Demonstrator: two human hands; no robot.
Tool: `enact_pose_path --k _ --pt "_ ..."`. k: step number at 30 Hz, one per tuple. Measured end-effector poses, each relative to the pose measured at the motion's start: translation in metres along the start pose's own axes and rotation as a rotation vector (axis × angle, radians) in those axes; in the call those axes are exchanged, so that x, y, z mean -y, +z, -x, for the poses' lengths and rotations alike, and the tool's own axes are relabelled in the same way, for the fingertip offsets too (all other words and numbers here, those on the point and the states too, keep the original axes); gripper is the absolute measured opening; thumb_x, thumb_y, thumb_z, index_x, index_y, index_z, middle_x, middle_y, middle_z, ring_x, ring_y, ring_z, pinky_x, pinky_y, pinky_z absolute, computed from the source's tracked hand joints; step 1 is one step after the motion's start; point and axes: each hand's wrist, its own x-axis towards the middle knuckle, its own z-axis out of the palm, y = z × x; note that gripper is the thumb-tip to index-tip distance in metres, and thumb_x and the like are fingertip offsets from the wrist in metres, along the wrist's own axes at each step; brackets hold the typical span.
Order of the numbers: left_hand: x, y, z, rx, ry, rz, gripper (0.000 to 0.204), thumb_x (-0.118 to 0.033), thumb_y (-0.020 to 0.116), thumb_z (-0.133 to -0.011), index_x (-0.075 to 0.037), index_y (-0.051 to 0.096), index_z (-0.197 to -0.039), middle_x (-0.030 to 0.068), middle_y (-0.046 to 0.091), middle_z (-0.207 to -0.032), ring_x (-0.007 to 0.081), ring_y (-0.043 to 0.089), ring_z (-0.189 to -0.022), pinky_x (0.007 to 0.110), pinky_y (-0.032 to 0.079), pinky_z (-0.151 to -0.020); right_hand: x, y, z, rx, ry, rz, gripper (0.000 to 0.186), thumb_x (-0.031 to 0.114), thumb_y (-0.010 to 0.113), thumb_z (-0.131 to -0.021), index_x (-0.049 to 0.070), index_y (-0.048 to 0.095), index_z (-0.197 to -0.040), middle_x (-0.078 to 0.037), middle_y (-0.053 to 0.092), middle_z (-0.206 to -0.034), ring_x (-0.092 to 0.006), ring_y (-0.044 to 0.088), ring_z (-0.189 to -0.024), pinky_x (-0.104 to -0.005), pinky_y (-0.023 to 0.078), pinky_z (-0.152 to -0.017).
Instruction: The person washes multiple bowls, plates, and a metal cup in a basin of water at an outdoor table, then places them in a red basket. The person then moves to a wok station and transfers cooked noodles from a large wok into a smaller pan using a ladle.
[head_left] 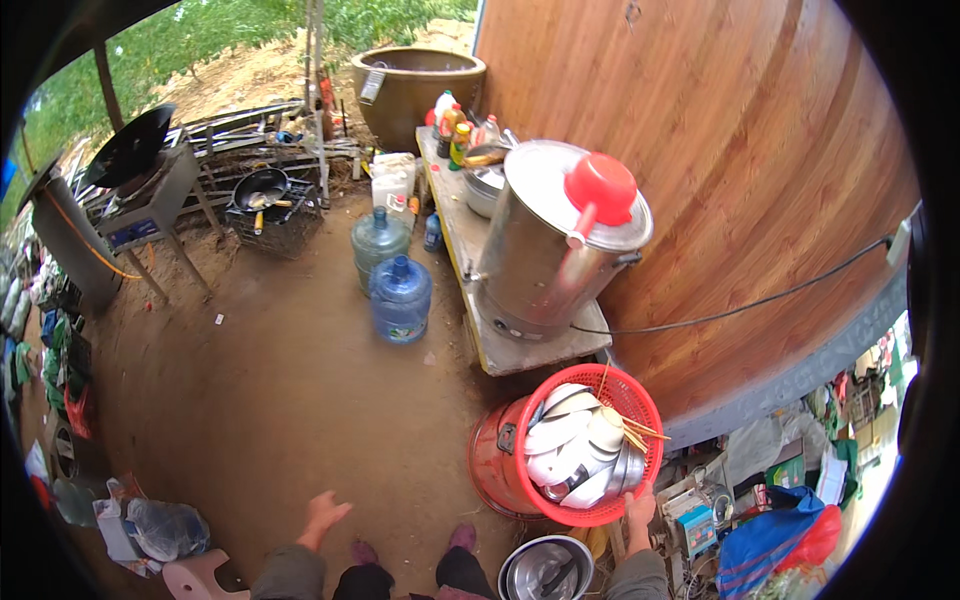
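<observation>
My right hand [640, 507] is at the near right rim of a red plastic basket [648, 440], its fingers closed on the edge and partly hidden. White bowls [560, 432], metal bowls [628, 470] and several wooden chopsticks [636, 432] fill the basket, which rests on top of a red bucket [492, 455]. Away to the left, my left hand [325, 512] hangs over the dirt floor with fingers stretched apart, holding nothing. Between my feet and the bucket stand nested metal basins [545, 568].
Beyond the basket, a table [545, 352] carries a large steel urn [530, 240] with a red ladle [600, 190] on its lid. Two water jugs [400, 300] stand beside it. A stool [195, 578] is at lower left; a stove [150, 195] stands far left. Clutter [770, 540] lies at right.
</observation>
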Motion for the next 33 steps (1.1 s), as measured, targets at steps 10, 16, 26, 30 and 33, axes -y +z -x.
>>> enact_pose_path --k 10,16,26,30,33 --pt "0.393 -0.099 0.217 -0.37 -0.598 0.211 0.027 -0.027 0.067 -0.07 -0.001 0.065 -0.075 0.0147 0.06 -0.07 0.0283 0.058 -0.056 0.04 0.045 -0.048 0.163 0.006 0.162 0.316 -0.469 0.111 0.033 0.012 0.063 -0.069 0.016 0.07 -0.101 -0.018 0.067 -0.096 -0.0319 0.064 -0.092 -0.0412 0.05 -0.083" --pt "0.435 -0.084 0.3 -0.704 -0.936 0.455 0.021 -0.023 0.067 -0.071 -0.002 0.064 -0.072 0.0112 0.058 -0.065 0.0236 0.056 -0.05 0.037 0.043 -0.042 0.271 0.035 0.189 0.493 -0.683 0.422 0.038 0.012 0.062 -0.065 0.026 0.072 -0.1 -0.013 0.068 -0.094 -0.0303 0.066 -0.089 -0.0388 0.052 -0.083" --pt "0.331 -0.086 0.282 -0.78 -0.976 0.758 0.015 -0.017 0.066 -0.071 -0.003 0.064 -0.074 0.0103 0.059 -0.064 0.0221 0.055 -0.049 0.036 0.042 -0.04 0.442 0.099 0.17 0.719 -1.014 0.6 0.064 0.034 0.07 -0.073 0.03 0.047 -0.133 -0.015 0.065 -0.107 -0.0306 0.062 -0.1 -0.0386 0.05 -0.085" --pt "0.286 -0.097 0.265 -0.802 -0.997 0.815 0.013 -0.015 0.065 -0.071 -0.003 0.065 -0.075 0.0099 0.059 -0.064 0.0215 0.054 -0.048 0.035 0.042 -0.039 0.495 0.132 0.134 0.859 -1.081 0.491 0.058 0.029 0.069 -0.071 0.025 0.054 -0.127 -0.015 0.063 -0.112 -0.0303 0.06 -0.104 -0.0382 0.049 -0.088" --pt "0.257 -0.104 0.256 -0.829 -1.034 0.863 0.011 -0.013 0.065 -0.071 -0.003 0.065 -0.076 0.0097 0.059 -0.064 0.021 0.054 -0.047 0.035 0.042 -0.039 0.512 0.152 0.102 0.88 -1.114 0.421 0.049 0.029 0.067 -0.071 0.018 0.061 -0.119 -0.015 0.065 -0.107 -0.0302 0.061 -0.101 -0.0368 0.049 -0.088"
